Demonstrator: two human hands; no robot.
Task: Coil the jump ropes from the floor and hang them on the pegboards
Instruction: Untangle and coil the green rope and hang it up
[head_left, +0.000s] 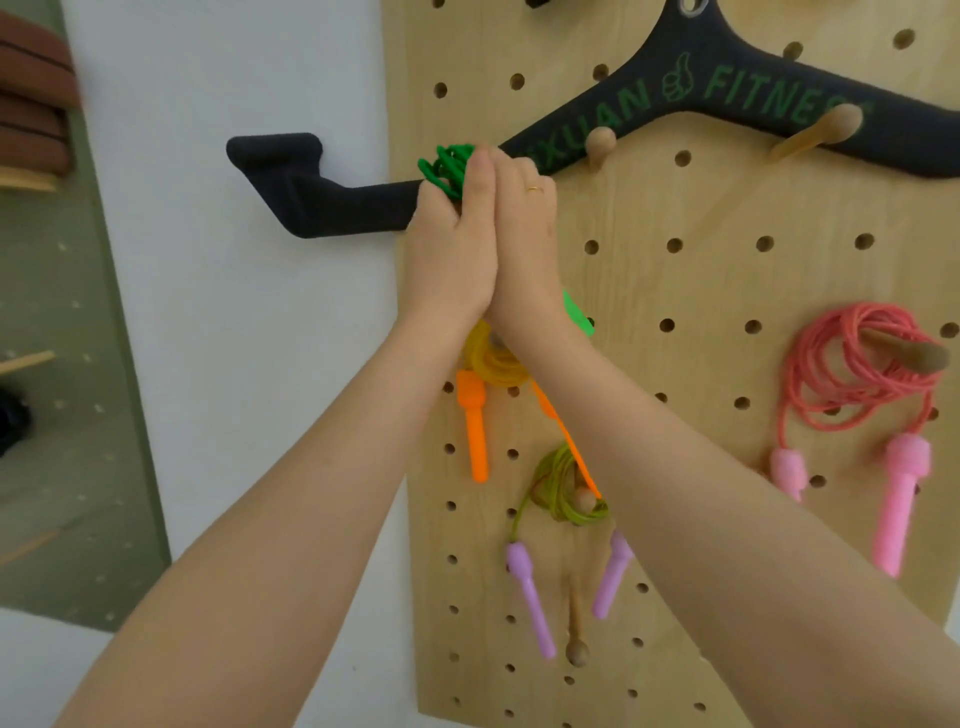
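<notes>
**Green rope held up at the pegboard**

High on the wooden pegboard (675, 364), a coiled green jump rope (447, 166) sits bunched between both palms. Left hand (452, 249) and right hand (524, 244) press together, clasping it. Below hang a yellow rope with orange handles (475, 415), an olive rope with purple handles (561, 493) and a pink rope (852, 374).

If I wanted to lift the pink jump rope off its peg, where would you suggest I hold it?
Grip the bunched loops of the pink jump rope just below the wooden peg, coming from the front. The coil hangs over the peg, so it probably slides off outward, handles trailing.
</notes>
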